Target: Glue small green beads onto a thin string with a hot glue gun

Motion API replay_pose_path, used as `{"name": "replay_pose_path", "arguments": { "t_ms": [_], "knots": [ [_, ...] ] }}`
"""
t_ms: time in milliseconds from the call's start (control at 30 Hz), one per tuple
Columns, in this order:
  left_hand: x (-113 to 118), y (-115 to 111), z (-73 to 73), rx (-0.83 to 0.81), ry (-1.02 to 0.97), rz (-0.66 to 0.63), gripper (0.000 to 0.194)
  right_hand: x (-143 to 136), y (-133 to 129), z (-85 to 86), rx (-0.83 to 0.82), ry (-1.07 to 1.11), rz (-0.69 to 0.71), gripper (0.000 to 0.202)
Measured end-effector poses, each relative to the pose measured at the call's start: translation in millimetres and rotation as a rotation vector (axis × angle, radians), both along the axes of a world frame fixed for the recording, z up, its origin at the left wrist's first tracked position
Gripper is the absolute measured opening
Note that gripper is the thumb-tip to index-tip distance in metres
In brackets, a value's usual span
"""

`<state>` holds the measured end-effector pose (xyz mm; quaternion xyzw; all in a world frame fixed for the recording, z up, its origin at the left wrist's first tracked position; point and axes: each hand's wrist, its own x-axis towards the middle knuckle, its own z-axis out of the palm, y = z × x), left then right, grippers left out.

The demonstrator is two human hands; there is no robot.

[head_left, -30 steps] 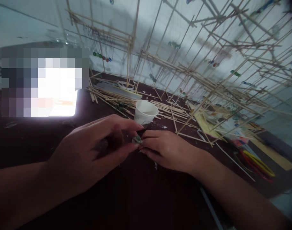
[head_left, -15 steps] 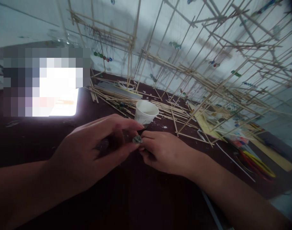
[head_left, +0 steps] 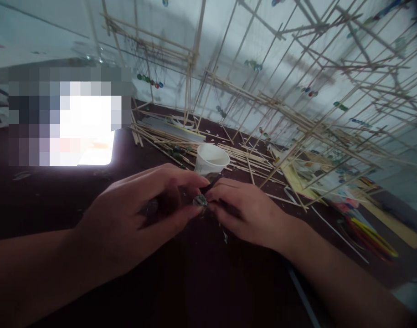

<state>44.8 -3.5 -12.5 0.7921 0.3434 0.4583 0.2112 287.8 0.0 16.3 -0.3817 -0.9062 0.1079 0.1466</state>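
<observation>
Between the thumb and forefinger of my left hand [head_left: 136,214] is a small clear-and-green glass marble [head_left: 199,200]. My right hand [head_left: 252,214] has its fingertips pinched together at the marble's right side; whatever they grip is too small to make out. A thin, pale scrap [head_left: 225,237] shows just below the right fingers. Behind both hands stands a white paper cup [head_left: 213,157], its mouth facing up.
Bamboo sticks [head_left: 160,136] lie behind the cup. A stick frame [head_left: 293,111] with hanging marbles rises at the back right. Yellow-and-red-handled pliers [head_left: 372,237] lie at right. A bright screen [head_left: 95,150], partly pixelated, glows at left.
My right fingers have loosened their curl and shifted slightly right, showing more of the marble and a pale scrap beneath. My left hand keeps its grip. The whole view has shifted slightly.
</observation>
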Motion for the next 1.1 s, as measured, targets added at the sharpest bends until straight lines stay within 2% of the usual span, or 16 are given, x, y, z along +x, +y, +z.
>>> {"name": "replay_pose_path", "arguments": {
  "t_ms": [133,233,367,467,533,600,700,767,900,1000,1100],
  "knots": [
    [0.4,1.2,0.5,0.012,-0.015,-0.013,0.025,-3.6,0.1,-1.3,-0.068,-0.134,0.037,0.025],
    [0.0,1.8,0.3,-0.003,-0.039,-0.003,0.022,-3.8,-0.1,-3.2,-0.056,-0.170,-0.014,0.029],
    [-0.5,2.7,1.0,-0.021,-0.050,-0.010,0.023,-0.3,-2.0,-3.2,0.004,-0.045,-0.086,0.035],
    [0.4,3.4,1.0,-0.022,-0.065,-0.011,0.021,0.2,-5.8,-0.4,-0.019,0.174,-0.121,0.030],
    [1.5,4.0,0.6,-0.022,-0.057,0.015,0.022,-1.7,-9.2,1.8,-0.135,0.383,-0.154,0.024],
    [2.4,4.9,-0.1,-0.013,-0.047,0.009,0.023,-5.0,-12.3,3.4,-0.383,0.601,-0.154,0.020],
    [2.5,6.4,-1.4,-0.020,-0.061,-0.016,0.020,-11.0,-14.3,3.0,-0.783,0.839,-0.138,0.033],
    [1.5,7.2,-2.6,-0.021,-0.065,-0.026,0.021,-14.1,-13.9,1.0,-0.924,0.919,-0.151,0.043],
    [-1.3,9.0,-5.4,0.029,-0.031,-0.038,0.031,-17.0,-12.4,-3.6,-1.020,0.973,-0.162,0.038],
    [-2.1,10.6,-7.5,0.061,-0.034,-0.057,0.031,-18.8,-12.4,-4.3,-1.052,0.962,-0.199,0.032],
    [-2.0,11.2,-8.5,0.061,-0.032,-0.073,0.032,-22.1,-12.5,-2.9,-1.071,0.973,-0.235,0.036]
  ]
}}
